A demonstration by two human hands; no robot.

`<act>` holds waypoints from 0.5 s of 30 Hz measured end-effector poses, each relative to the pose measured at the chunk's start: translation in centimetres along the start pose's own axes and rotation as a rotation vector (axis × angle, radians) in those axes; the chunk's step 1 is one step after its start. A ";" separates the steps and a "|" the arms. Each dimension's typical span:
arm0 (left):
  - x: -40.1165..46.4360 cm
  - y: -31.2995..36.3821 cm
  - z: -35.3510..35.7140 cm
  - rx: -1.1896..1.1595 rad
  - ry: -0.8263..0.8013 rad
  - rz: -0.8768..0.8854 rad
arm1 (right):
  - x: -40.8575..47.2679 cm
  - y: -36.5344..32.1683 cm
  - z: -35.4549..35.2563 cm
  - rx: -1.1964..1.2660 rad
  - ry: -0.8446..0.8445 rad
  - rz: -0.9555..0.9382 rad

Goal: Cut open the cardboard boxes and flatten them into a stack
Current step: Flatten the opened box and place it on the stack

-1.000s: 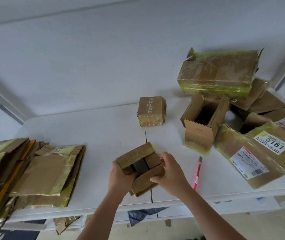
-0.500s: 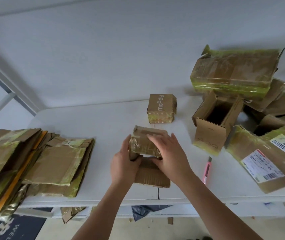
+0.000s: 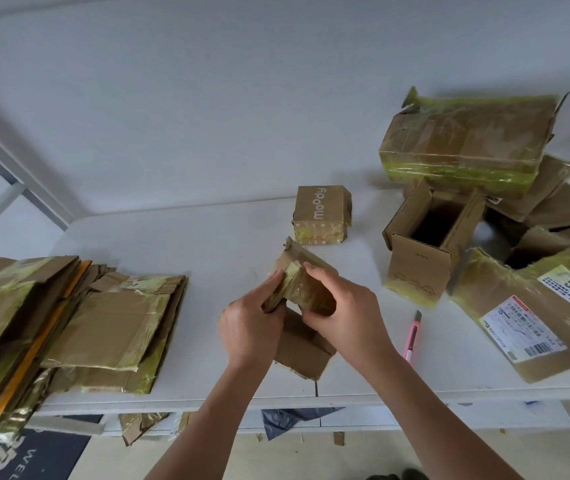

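Both hands are on the small taped box (image 3: 306,289) at centre frame, held just above the white worktop (image 3: 207,244). The left hand (image 3: 252,327) curls its fingers round the box's left edge, and the right hand (image 3: 342,317) grips the right side from above, thumb tucked under. A loose flap hangs below them, toward the worktop's near edge. At left of the frame lies the stack of flattened boxes (image 3: 96,327). Behind the hands stands a small box printed "moody" (image 3: 321,214). To the right, an open-topped box (image 3: 425,244), a long taped box (image 3: 467,147) in the upper right, and a labelled box marked 5161 (image 3: 536,313). A pink utility knife (image 3: 412,336) lies just right of the right wrist, untouched.
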State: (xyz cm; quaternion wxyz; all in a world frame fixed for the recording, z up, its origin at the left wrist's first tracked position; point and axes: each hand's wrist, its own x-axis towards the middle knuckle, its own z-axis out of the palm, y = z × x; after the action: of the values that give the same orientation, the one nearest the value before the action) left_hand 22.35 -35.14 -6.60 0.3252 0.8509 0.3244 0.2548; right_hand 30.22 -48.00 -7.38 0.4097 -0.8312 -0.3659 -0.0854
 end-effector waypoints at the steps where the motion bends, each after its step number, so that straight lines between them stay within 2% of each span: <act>1: 0.1 -0.1 0.1 0.006 0.009 0.023 | 0.2 0.1 -0.4 0.054 -0.031 0.019; 7: 1.0 -0.9 -0.6 0.096 -0.099 0.042 | 0.6 1.3 -2.6 0.442 -0.264 0.285; 10: 1.9 -1.1 -1.6 0.172 -0.218 0.054 | -0.3 1.7 -2.6 0.465 -0.256 0.327; 15: 2.7 0.3 -2.1 0.331 -0.319 0.144 | -0.2 1.6 -2.7 0.490 -0.216 0.320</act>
State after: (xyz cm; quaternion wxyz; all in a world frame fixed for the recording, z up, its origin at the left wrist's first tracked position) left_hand 22.87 -32.58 -4.46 0.2093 0.9430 0.2449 0.0832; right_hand 31.56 -50.75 -6.66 0.5649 -0.7591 -0.2817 0.1595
